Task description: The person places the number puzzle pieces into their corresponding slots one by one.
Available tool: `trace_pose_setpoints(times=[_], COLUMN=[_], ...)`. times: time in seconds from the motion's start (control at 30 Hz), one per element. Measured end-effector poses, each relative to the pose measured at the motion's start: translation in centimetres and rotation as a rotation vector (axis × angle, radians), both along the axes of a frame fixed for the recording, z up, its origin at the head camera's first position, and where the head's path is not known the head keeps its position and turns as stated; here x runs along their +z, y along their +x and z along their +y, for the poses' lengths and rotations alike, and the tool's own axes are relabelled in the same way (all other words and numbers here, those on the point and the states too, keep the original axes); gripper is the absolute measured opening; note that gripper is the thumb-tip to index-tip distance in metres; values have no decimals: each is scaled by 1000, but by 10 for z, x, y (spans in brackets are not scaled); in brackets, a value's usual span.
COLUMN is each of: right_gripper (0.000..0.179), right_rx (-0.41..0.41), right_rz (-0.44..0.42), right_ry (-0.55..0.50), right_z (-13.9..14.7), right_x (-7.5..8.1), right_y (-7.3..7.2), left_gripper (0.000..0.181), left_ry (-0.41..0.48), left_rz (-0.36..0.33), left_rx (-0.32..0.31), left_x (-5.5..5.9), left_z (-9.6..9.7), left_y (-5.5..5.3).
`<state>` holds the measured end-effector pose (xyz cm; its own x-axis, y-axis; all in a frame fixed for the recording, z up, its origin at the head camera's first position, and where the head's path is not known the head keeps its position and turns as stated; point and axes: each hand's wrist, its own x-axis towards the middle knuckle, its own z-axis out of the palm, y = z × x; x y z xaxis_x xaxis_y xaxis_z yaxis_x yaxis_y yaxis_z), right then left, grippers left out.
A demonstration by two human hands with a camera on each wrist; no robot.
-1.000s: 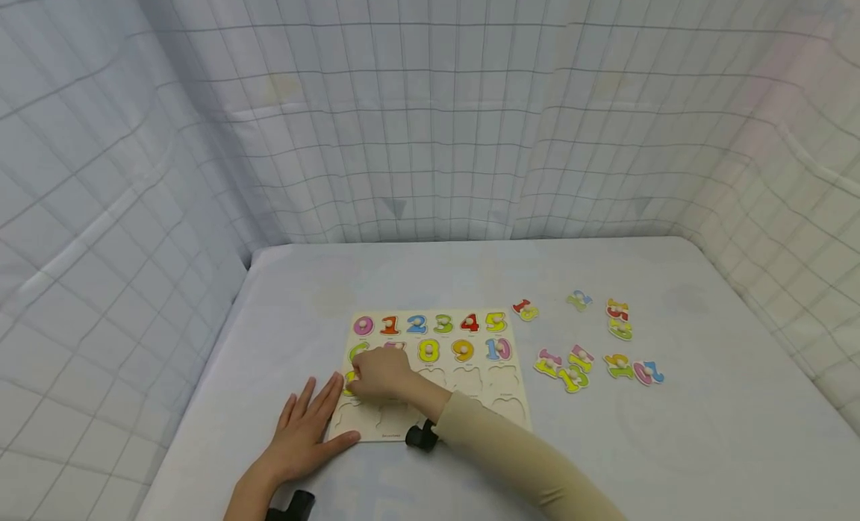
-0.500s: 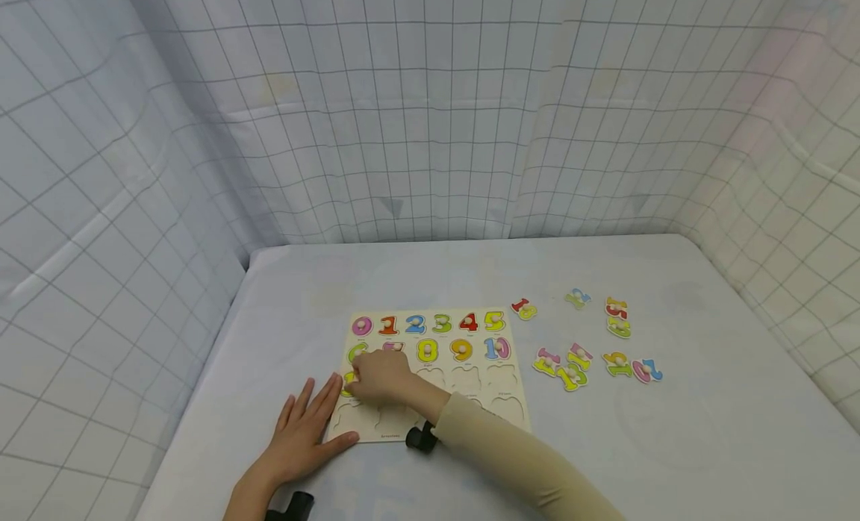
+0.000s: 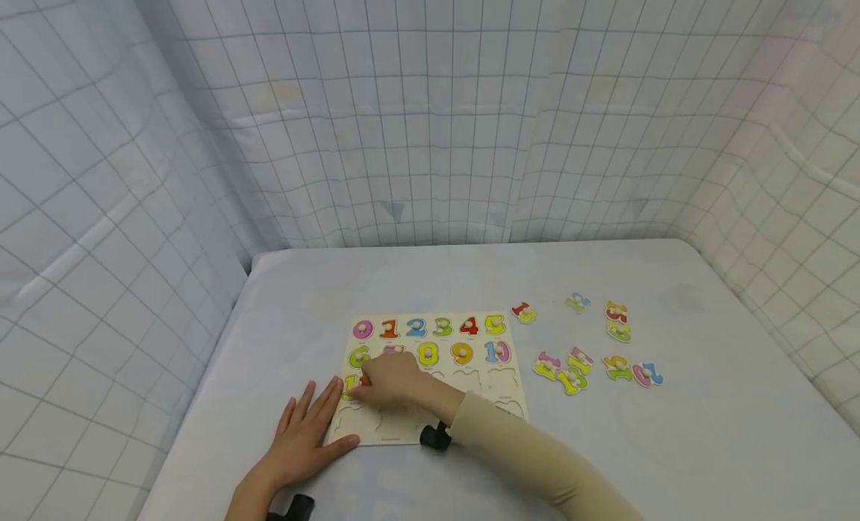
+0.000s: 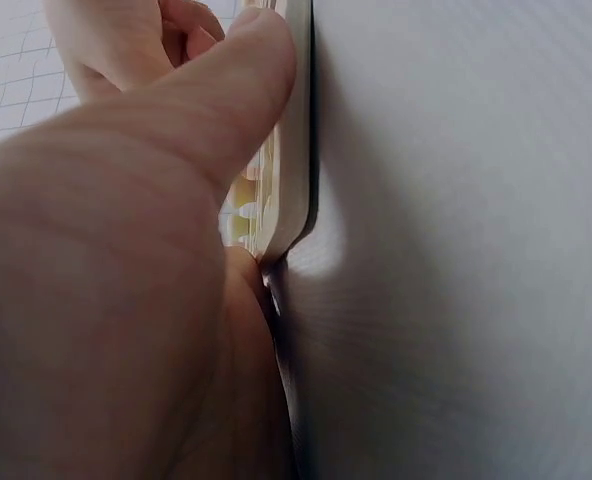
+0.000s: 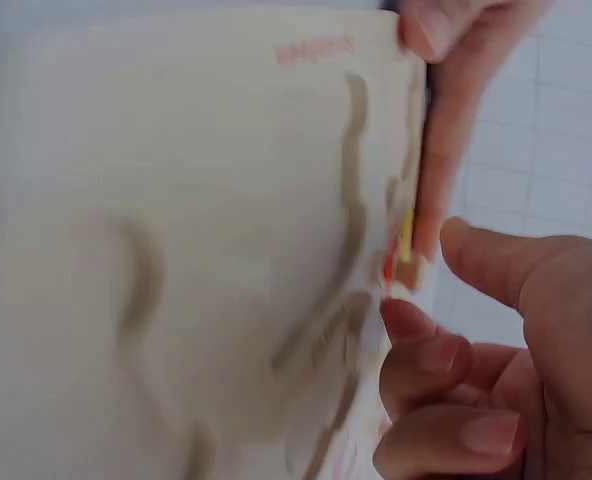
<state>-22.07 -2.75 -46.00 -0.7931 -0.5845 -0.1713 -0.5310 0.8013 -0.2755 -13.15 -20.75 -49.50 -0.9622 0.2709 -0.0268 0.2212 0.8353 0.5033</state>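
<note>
A wooden number puzzle board (image 3: 366,431) lies on the white table, its upper two rows filled with colourful knobbed numbers. My left hand (image 3: 305,431) lies flat along the board's left edge, fingers spread, thumb on its near corner. Over the third row hovers my right hand (image 3: 390,379), beside a yellow and red number piece (image 3: 349,387) in the leftmost slot. In the right wrist view, thumb and index finger stand apart on either side of that piece's wooden knob (image 5: 407,272), while the other fingers are curled. My right hand covers part of the lower rows.
Right of the board lie several loose number pieces: a red and yellow one (image 3: 524,313), a blue and green one (image 3: 578,302), a cluster around a yellow 13 (image 3: 572,381), and a pink and blue one (image 3: 648,375). White gridded curtains (image 3: 430,133) enclose the table.
My right hand has shifted slightly right, off the number piece in the third row's left slot, uncovering its red part. My left hand has stayed in place.
</note>
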Motion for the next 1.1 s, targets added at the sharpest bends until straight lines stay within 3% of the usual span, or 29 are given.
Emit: trace_pose_setpoints(times=[0.17,0.27,0.43,0.67,0.83,1.1], right_gripper=[36,31,29,35,48,46], right_rx=[48,23,-127,-369,-478,-511], right_rz=[-53,-87,-93,-36,-58,-103], right_ry=[-107,-171,-225,-128,-49,-50], right_z=[40,77,146,244,299,344], right_x=[12,18,22,27,32,36], right_y=[-20,-37,-65,-98,-107,-105], left_gripper=[92,93,96,98,97,93], left_ry=[0,-5,-12,-45,-45,5], left_rz=[37,40,11,-50,-55,20], left_rx=[4,13,22,30,28,17], left_x=[-9,-11,-10,-3,-2,-6], left_z=[-1,1,1,2,2,0], left_y=[-1,-1,-1,0,0,1])
